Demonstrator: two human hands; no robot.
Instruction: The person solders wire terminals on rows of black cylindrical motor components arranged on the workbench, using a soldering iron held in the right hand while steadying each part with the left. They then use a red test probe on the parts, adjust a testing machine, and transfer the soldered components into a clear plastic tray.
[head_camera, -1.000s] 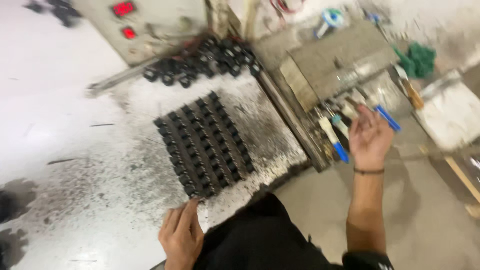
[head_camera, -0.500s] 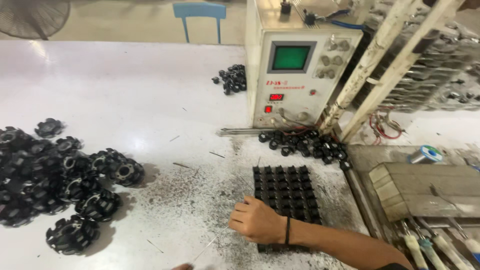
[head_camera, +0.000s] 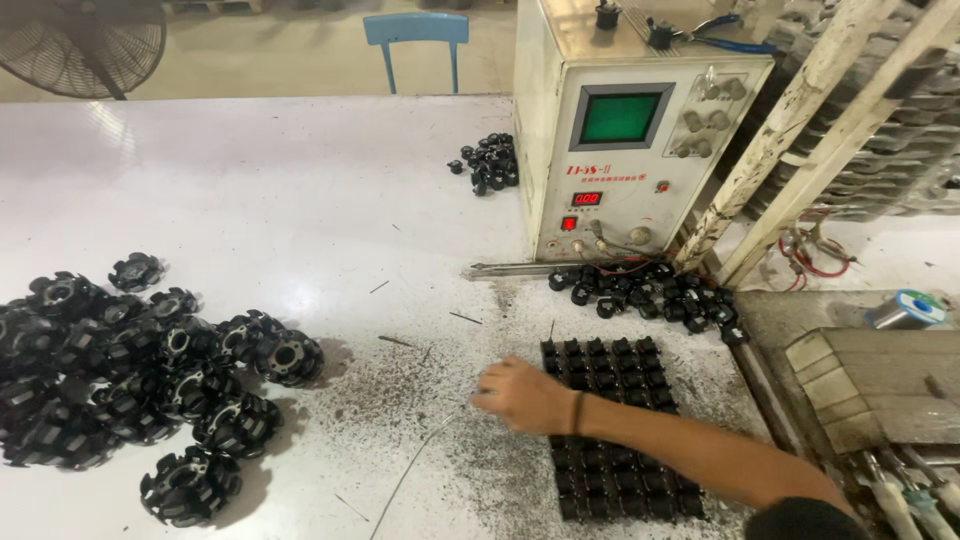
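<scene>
My right hand (head_camera: 525, 395), with a dark band at the wrist, reaches in from the lower right. It rests on the white table at the left edge of a black grid tray (head_camera: 610, 365) packed with several small black parts. Its fingers curl downward, with the fingertips close to the end of a thin wire (head_camera: 410, 470) lying on the table; whether they pinch it is unclear. My forearm crosses over the tray. My left hand is out of view.
A heap of black toothed round parts (head_camera: 150, 370) lies at the left. A beige tester box (head_camera: 620, 150) with a green screen stands behind the tray, with loose small black parts (head_camera: 650, 290) at its foot and more (head_camera: 490, 162) beside it. Wooden slats (head_camera: 800, 130) lean at the right.
The view swung from the right side of the bench to the tester and table. My right hand crossed from the tools at the right to the tray's left edge. My left hand left the view.
</scene>
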